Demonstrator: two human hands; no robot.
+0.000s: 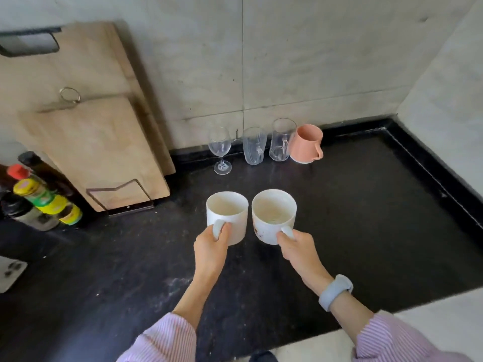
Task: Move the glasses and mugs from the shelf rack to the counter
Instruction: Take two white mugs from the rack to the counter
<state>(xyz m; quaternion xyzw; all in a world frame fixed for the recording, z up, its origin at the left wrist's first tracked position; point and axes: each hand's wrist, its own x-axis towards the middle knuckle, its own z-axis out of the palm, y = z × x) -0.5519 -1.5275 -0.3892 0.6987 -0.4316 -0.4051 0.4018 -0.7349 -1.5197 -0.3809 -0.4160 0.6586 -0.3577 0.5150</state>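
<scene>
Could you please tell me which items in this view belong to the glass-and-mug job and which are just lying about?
Job: two white mugs, left hand holding one, right hand the other; wine glass; ribbed tumbler; glass mug; pink mug; counter.

Lying about: cutting boards; sauce bottles.

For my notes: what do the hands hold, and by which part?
Left hand holds a white mug by its handle; right hand holds a second mug likewise.
</scene>
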